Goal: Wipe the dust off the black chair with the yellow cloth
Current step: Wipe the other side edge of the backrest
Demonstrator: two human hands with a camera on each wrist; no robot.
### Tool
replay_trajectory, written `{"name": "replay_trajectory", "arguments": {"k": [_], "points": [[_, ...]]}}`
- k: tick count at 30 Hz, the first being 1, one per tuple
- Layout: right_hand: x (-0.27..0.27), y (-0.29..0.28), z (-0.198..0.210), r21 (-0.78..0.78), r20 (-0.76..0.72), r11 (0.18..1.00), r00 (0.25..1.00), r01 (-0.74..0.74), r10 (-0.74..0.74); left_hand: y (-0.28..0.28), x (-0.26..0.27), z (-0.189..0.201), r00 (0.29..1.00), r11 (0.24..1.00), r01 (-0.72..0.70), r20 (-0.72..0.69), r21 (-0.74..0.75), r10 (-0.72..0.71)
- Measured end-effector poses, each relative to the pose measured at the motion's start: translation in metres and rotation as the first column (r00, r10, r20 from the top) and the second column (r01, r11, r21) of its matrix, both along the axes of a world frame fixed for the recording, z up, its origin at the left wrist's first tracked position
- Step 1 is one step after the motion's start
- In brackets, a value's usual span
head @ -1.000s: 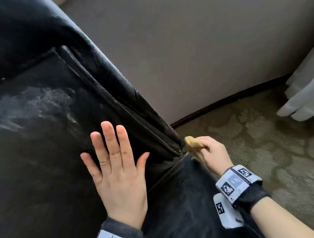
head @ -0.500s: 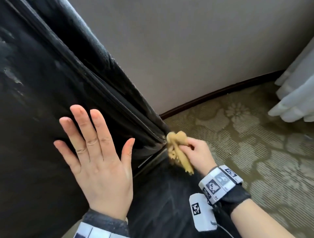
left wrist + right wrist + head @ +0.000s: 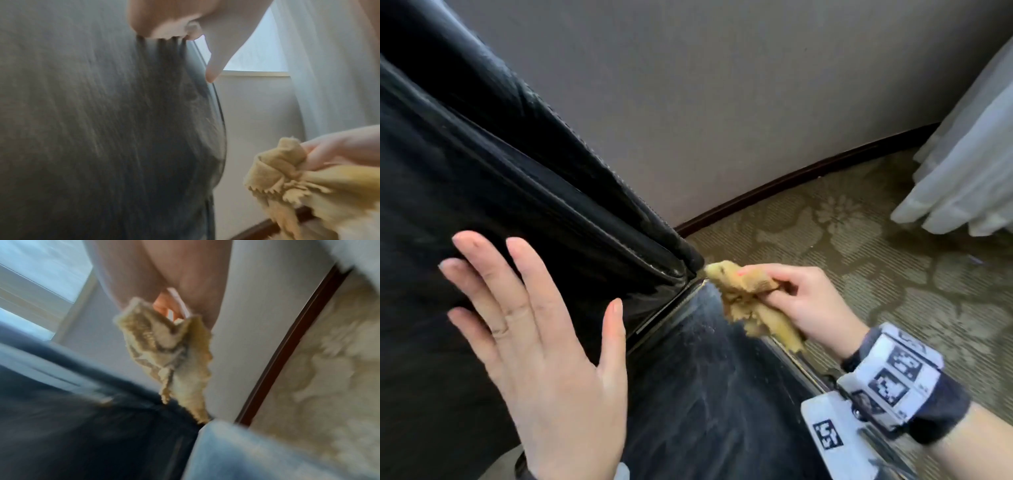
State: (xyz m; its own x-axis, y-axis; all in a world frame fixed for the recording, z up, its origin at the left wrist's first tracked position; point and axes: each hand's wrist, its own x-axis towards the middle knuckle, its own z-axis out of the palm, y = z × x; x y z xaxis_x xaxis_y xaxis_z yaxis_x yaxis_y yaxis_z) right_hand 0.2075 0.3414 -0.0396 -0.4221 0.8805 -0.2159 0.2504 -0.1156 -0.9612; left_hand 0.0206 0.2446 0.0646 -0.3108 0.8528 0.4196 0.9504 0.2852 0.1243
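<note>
Right hand [image 3: 804, 305] clamped around the bunched-up yellow cloth [image 3: 750, 301], pinched between thumb and fingers right at the corner of the black chair [image 3: 524, 192] where the cushion seams meet, loose frayed end dangling over a dusty-looking panel. Left hand [image 3: 541, 346] spread wide with fingers straight and gripping nothing, over the dark cushion, though contact is hard to call from the head view. Patterned carpet [image 3: 876, 260], grey wall [image 3: 722, 102] and pale curtain [image 3: 969, 164] off behind.
</note>
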Motion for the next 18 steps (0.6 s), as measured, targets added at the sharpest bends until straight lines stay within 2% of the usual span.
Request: {"name": "replay_trajectory", "arguments": {"k": [3, 5, 8, 11, 15, 18], "points": [[0.038, 0.033, -0.026, 0.034, 0.228, 0.997, 0.971, 0.067, -0.073, -0.021, 0.017, -0.034, 0.980, 0.979, 0.182, 0.093, -0.087, -0.174], [0.037, 0.043, -0.041, 0.086, 0.342, 0.996, 0.940, -0.027, -0.004, -0.036, 0.026, -0.076, 0.957, 0.933, 0.275, 0.159, -0.232, -0.243], [0.016, 0.034, -0.062, 0.131, 0.430, 0.973, 0.895, -0.192, 0.118, -0.053, 0.031, -0.139, 0.969, 0.854, 0.224, 0.204, -0.470, -0.141], [-0.005, 0.022, -0.078, 0.139, 0.448, 0.954, 0.876, -0.266, 0.179, -0.055, 0.032, -0.183, 0.976, 0.792, 0.157, 0.215, -0.590, -0.033], [-0.025, 0.020, -0.078, 0.176, 0.409, 0.953, 0.898, -0.248, 0.159, -0.055, 0.028, -0.213, 0.977, 0.734, 0.094, 0.203, -0.672, 0.061], [-0.046, 0.003, -0.074, 0.263, 0.409, 0.912, 0.892, -0.315, 0.190, -0.071, 0.017, -0.221, 0.960, 0.719, 0.055, 0.234, -0.693, 0.153]]}}
